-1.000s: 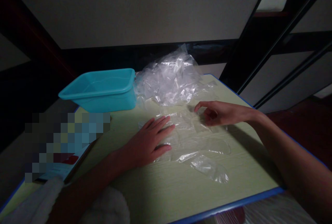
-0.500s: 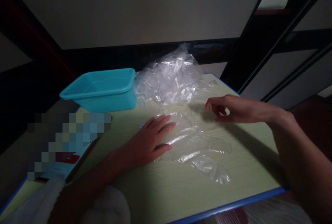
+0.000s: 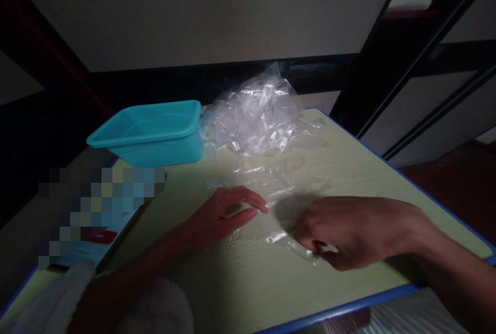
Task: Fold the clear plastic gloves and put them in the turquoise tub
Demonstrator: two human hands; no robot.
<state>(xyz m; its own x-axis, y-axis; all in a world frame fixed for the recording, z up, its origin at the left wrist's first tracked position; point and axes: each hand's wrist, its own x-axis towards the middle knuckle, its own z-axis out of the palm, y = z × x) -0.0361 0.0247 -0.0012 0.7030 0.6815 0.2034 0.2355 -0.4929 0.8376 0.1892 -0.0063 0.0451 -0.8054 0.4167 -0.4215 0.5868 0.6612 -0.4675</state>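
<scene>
A clear disposable plastic glove (image 3: 248,233) lies flat on the table under and between my two hands. My left hand (image 3: 222,215) is over its left part, fingers arched, the thumb tip and index tip drawn close together. Whether plastic is pinched there I cannot make out. My right hand (image 3: 344,231) has its fingers curled down at the glove's lower right, pinching the plastic near the thumb of the glove. That hand covers most of the glove's finger side. Behind, a crumpled heap of clear plastic (image 3: 256,117) rises on the table.
A turquoise plastic basin (image 3: 163,143) stands at the back left, beside the plastic heap. At the left lies a flat, partly pixelated item (image 3: 104,236) with a red patch. The pale table (image 3: 217,282) has a blue edge, and a panelled wall (image 3: 232,14) rises behind it.
My right hand has moved down and toward me onto the glove's lower right part. My left hand has gone from lying flat to arched, its thumb and index drawn together.
</scene>
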